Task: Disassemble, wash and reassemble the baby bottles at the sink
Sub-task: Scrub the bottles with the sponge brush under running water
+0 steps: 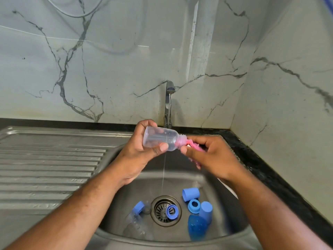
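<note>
Two hands work above one steel sink [54, 159]. The left hand [142, 150] grips one clear bottle [158, 139], held sideways, neck toward three o'clock. The right hand [210, 156] pinches one pink cloth [191, 145] stuffed into that neck. One thin stream of water falls from the tap [169, 91] at twelve o'clock. In the basin, around the drain [160, 212]: two blue caps [191, 194] [206, 211] and one blue ring [194, 206] at three o'clock, one ring on the drain, a second clear bottle [137, 226] at seven, and one blue dome [197, 226] at five.

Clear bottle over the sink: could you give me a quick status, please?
Left hand grips clear bottle, sideways. Right hand holds pink cloth stuffed in its neck. Tap running; blue caps and rings in sink below.
</note>
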Motion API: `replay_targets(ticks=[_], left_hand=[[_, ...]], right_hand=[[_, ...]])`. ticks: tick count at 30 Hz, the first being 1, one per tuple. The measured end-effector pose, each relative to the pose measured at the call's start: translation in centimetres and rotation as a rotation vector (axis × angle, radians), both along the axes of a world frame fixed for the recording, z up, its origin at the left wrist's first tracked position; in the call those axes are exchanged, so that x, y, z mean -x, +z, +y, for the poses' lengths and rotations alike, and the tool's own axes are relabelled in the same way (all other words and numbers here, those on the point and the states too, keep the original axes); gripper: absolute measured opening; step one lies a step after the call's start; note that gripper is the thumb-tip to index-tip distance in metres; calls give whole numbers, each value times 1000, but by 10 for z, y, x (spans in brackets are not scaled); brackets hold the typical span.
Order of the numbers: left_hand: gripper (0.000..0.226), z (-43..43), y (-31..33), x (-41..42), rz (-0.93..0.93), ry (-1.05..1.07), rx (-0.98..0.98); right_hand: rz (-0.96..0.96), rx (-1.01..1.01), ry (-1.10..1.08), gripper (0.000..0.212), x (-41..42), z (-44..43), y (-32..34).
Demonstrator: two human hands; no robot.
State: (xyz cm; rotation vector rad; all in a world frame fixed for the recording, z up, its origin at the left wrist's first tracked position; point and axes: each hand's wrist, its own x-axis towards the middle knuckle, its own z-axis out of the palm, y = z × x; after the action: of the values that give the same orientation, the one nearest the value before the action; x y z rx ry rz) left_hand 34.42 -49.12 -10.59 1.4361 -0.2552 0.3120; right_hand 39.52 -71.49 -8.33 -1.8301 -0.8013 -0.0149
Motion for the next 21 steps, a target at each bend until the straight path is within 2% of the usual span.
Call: replay_targets(ticks=[3,4,8,9,11,14,17,19,21], left_hand=[[78,-3,4,1,92,-62,151],[76,-4,6,2,149,-70,179],[61,-4,13,11,403,-69,-67],[56,-4,12,11,398,-46,-69],[51,-1,9,9,266,31,-89],[56,-3,8,8,-1,108,-304],[65,-4,3,6,-85,112,-398],[67,-5,2,5,-30,101,-290],[65,-9,4,6,157,85,-7]], right_hand=[[-208,105,-104,24,-4,1,-2],[-273,127,-121,27,-4,2,-3],[-396,218,-129,29,-1,6,-7],[-380,238,-135,26,0,7,-6],[-246,216,-109,15,-1,7,-5],[-3,85,-38,9,-4,3,-5],[18,63,-34,11,-4,2,-5],[-35,76,-68,12,-4,3,-4],[-155,114,-97,20,-3,3,-3]])
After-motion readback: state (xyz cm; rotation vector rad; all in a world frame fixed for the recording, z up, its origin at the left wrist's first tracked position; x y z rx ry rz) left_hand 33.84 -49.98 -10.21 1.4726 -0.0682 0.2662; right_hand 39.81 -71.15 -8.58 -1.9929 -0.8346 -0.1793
